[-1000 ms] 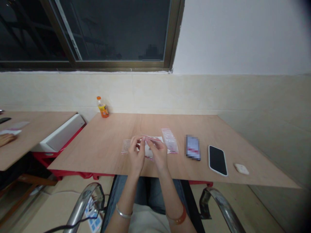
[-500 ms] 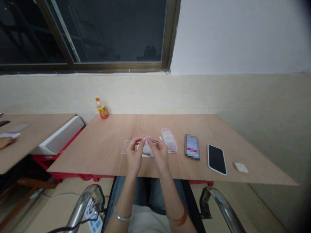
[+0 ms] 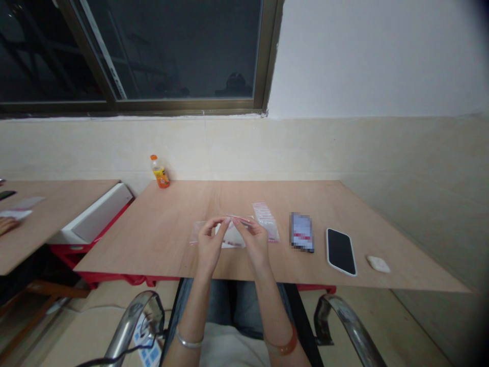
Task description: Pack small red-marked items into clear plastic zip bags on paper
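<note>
Thumb and fingers of my left hand (image 3: 209,243) pinch the pink edge of a small clear zip bag (image 3: 240,218). On the same edge, slightly to the right, my right hand (image 3: 258,245) is closed in a like pinch. Much of the bag is hidden by my fingers. Beneath and between the hands lies a white sheet (image 3: 233,235) with small dark reddish bits near its front edge, too small to name. Another clear bag (image 3: 196,232) lies flat beside my left hand. Beyond my right hand rests a stack of clear bags (image 3: 265,219) with pink stripes.
Right of the hands lie a phone with a blurred screen (image 3: 301,232), a dark-screened phone (image 3: 341,251) and a small white case (image 3: 378,264). An orange drink bottle (image 3: 160,173) stands at the back left. Another person's hand (image 3: 8,224) rests on the neighbouring table.
My right hand has shifted slightly to the right, widening the gap between the hands a little. Both still pinch the bag's edge.
</note>
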`<state>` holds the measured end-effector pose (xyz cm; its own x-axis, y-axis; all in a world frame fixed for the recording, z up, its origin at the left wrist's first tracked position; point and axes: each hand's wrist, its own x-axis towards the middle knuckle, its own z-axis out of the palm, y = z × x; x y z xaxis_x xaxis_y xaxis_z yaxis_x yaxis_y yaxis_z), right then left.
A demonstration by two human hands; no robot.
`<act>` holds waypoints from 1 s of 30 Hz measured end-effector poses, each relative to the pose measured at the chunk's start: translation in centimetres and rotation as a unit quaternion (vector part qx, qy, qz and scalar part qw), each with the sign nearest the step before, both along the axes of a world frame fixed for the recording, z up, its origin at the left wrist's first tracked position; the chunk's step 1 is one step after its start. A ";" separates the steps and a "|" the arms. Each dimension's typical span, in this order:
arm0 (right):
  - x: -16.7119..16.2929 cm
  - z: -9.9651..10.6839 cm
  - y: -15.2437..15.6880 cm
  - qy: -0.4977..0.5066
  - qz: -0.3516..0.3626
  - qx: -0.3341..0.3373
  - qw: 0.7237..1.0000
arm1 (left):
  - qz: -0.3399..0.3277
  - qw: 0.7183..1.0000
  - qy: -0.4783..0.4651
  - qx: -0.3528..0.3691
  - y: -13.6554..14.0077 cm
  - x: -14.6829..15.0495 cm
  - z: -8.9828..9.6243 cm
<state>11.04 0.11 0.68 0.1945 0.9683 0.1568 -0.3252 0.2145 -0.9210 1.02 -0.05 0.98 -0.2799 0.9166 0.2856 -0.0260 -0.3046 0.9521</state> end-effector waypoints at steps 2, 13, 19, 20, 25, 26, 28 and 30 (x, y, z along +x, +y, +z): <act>0.1 0.0 0.1 0.012 0.009 -0.003 1.000 | 0.001 1.000 -0.004 0.001 0.1 -0.2 -0.2; 0.4 -0.2 0.0 0.007 0.017 0.010 1.000 | 0.023 1.000 -0.003 0.003 0.3 -0.3 -0.5; 1.3 -0.5 0.2 -0.047 -0.002 0.033 0.998 | -0.010 0.999 0.031 0.011 0.2 -0.2 0.0; 1.5 -0.6 0.3 -0.048 0.001 0.029 0.998 | -0.013 0.999 0.033 0.014 0.1 -0.1 0.1; 2.0 -0.5 0.3 -0.055 -0.001 0.009 0.998 | 0.001 0.999 0.038 0.033 -0.1 0.3 0.0; 2.0 -0.5 0.3 -0.057 -0.005 0.011 0.998 | 0.006 0.999 0.039 0.035 -0.1 0.4 -0.1; 2.0 -0.4 0.3 -0.057 -0.009 0.017 0.998 | 0.018 0.999 0.036 0.033 -0.2 0.6 0.0; 1.9 -0.4 0.4 -0.053 -0.013 0.023 0.998 | 0.029 0.999 0.028 0.029 -0.4 0.8 0.1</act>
<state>12.99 0.47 0.24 0.1996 0.9545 0.2214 -0.2196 0.2638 -0.9392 1.87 -0.41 1.04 -0.3149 0.8801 0.3552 0.0461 -0.3596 0.9320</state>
